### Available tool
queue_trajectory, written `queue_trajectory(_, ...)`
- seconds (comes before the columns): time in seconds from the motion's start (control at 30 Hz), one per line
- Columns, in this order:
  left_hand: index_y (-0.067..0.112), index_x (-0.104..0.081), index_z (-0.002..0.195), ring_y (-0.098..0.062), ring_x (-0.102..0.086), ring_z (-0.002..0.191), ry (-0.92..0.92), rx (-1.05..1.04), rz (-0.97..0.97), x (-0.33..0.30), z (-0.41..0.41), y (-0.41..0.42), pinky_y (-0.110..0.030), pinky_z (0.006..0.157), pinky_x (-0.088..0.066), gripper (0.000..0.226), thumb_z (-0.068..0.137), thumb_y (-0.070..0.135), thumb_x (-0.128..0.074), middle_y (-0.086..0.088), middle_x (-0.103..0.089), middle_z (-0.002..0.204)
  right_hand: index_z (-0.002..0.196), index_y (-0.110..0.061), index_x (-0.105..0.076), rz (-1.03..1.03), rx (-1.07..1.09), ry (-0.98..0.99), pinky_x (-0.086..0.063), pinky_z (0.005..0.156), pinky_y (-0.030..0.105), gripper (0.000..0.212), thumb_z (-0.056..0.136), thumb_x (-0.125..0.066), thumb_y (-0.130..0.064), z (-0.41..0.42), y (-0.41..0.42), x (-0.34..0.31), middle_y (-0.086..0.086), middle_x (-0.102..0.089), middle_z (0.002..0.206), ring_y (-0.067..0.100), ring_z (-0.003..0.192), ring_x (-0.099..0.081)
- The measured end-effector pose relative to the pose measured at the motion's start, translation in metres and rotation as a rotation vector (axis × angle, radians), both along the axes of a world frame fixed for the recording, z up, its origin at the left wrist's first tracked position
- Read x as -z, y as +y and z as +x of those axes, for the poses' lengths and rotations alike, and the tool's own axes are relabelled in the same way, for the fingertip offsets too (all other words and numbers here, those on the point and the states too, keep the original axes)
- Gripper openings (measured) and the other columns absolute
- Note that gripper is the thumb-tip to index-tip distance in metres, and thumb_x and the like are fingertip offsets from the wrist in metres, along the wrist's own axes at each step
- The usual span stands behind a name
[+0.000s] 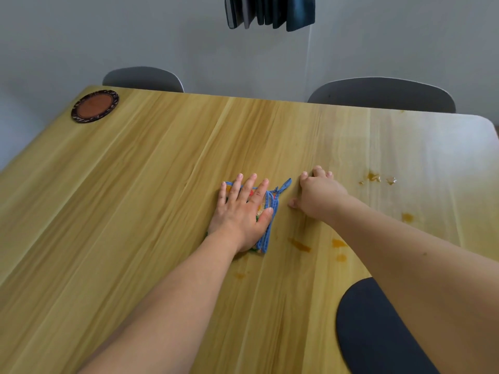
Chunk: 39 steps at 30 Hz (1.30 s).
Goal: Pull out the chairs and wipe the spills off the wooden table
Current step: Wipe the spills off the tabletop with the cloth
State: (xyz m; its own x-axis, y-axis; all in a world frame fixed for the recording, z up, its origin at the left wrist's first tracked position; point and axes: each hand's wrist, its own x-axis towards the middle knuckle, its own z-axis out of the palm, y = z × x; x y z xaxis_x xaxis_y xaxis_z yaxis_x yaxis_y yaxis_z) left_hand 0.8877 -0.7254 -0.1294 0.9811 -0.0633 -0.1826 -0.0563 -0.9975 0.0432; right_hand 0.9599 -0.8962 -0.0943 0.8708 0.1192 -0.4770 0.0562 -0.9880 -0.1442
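Observation:
My left hand (243, 211) lies flat, fingers spread, pressing a folded cloth with blue edging (268, 228) onto the wooden table (135, 198) near its middle. My right hand (316, 195) rests just right of the cloth, fingers curled down on the tabletop, holding nothing. Orange spills (299, 244) streak the wood below and to the right of the cloth, with more drops (374, 177) farther right and a faint smear (239, 275) nearer me. Two grey chairs (143, 79) (383, 94) stand tucked at the far edge. A dark chair back (378, 327) is at the near right.
A round brown coaster (94, 106) sits at the table's far left corner. Dark fabric (270, 10) hangs on the grey wall behind the table. The table's far right corner (488, 125) is rounded.

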Motion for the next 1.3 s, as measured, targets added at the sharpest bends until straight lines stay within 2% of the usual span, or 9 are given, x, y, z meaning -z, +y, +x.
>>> queue_trajectory(0.27, 0.034, 0.012, 0.155, -0.017, 0.025, 0.148, 0.007, 0.012, -0.007, -0.001, -0.018, 0.001, -0.048, 0.120, 0.014, 0.064, 0.100, 0.055, -0.012, 0.007, 0.018, 0.164, 0.146, -0.012, -0.036, -0.002, 0.022, 0.020, -0.033, 0.111, 0.047, 0.079, 0.085, -0.063, -0.054, 0.003, 0.002, -0.005, 0.008, -0.026, 0.148, 0.036, 0.145, -0.019)
queue_trajectory(0.47, 0.034, 0.017, 0.154, -0.017, 0.028, 0.147, 0.015, 0.017, -0.011, -0.003, -0.075, 0.008, -0.046, 0.119, 0.017, 0.065, 0.098, 0.055, -0.008, 0.007, 0.021, 0.163, 0.146, -0.012, -0.037, 0.042, 0.023, 0.001, -0.031, 0.113, 0.047, 0.080, 0.083, -0.064, -0.055, 0.007, -0.002, 0.001, 0.010, -0.023, 0.151, 0.037, 0.143, -0.022)
queue_trajectory(0.63, 0.035, 0.026, 0.150, -0.016, 0.035, 0.144, 0.057, 0.017, 0.020, -0.006, -0.147, 0.010, -0.047, 0.119, 0.018, 0.068, 0.089, 0.059, 0.008, 0.008, 0.029, 0.160, 0.149, -0.013, -0.030, 0.066, 0.042, 0.024, -0.034, 0.109, 0.051, 0.078, 0.088, -0.061, -0.049, -0.005, -0.003, -0.008, 0.012, -0.018, 0.155, 0.038, 0.145, -0.015)
queue_trajectory(0.73, 0.036, 0.025, 0.151, -0.016, 0.036, 0.143, 0.049, 0.001, 0.013, -0.006, -0.150, 0.012, -0.048, 0.119, 0.017, 0.069, 0.088, 0.060, 0.008, 0.008, 0.029, 0.160, 0.138, -0.011, -0.045, 0.142, 0.004, -0.091, -0.041, 0.103, 0.049, 0.058, 0.092, -0.057, -0.043, -0.028, -0.008, -0.011, 0.013, -0.038, 0.140, 0.036, 0.131, -0.039)
queue_trajectory(0.8, 0.036, 0.023, 0.152, -0.017, 0.034, 0.145, 0.043, 0.005, 0.016, -0.003, -0.146, 0.012, -0.048, 0.119, 0.016, 0.071, 0.087, 0.061, 0.007, 0.007, 0.027, 0.161, 0.135, -0.011, -0.047, 0.182, -0.071, -0.212, -0.046, 0.098, 0.046, 0.048, 0.094, -0.053, -0.034, -0.056, -0.012, -0.017, 0.014, -0.036, 0.145, 0.034, 0.129, -0.042)
queue_trajectory(0.9, 0.035, 0.018, 0.154, -0.019, 0.029, 0.147, 0.038, 0.009, 0.028, -0.002, -0.147, 0.013, -0.049, 0.120, 0.014, 0.071, 0.090, 0.061, 0.003, 0.006, 0.022, 0.163, 0.145, -0.016, -0.035, 0.179, -0.232, -0.247, -0.043, 0.102, 0.044, 0.060, 0.092, -0.057, -0.034, -0.107, -0.012, -0.036, 0.005, -0.018, 0.159, 0.029, 0.143, -0.024)
queue_trajectory(1.07, 0.034, 0.013, 0.155, -0.019, 0.023, 0.149, 0.053, 0.002, 0.017, -0.006, -0.147, 0.011, -0.049, 0.120, 0.012, 0.067, 0.097, 0.058, -0.013, 0.005, 0.016, 0.165, 0.148, -0.011, -0.025, 0.031, -0.344, -0.003, -0.034, 0.108, 0.038, 0.083, 0.086, -0.063, -0.051, -0.183, -0.006, -0.043, 0.007, -0.022, 0.155, 0.028, 0.141, -0.026)
queue_trajectory(1.2, 0.033, 0.010, 0.155, -0.020, 0.021, 0.150, 0.027, 0.002, 0.004, -0.003, -0.147, 0.012, -0.049, 0.120, 0.011, 0.067, 0.099, 0.057, -0.016, 0.005, 0.014, 0.165, 0.154, -0.005, 0.002, -0.065, -0.368, 0.133, -0.016, 0.120, 0.041, 0.109, 0.083, -0.067, -0.052, -0.198, 0.002, -0.028, 0.015, 0.011, 0.160, 0.032, 0.149, -0.001)
queue_trajectory(1.3, 0.033, 0.010, 0.156, -0.020, 0.020, 0.150, 0.030, 0.005, 0.004, -0.003, -0.149, 0.012, -0.049, 0.120, 0.011, 0.066, 0.100, 0.056, -0.016, 0.005, 0.013, 0.165, 0.154, -0.005, 0.005, -0.078, -0.350, 0.149, -0.015, 0.120, 0.043, 0.114, 0.081, -0.069, -0.051, -0.195, 0.006, -0.025, 0.015, 0.015, 0.160, 0.032, 0.149, 0.000)
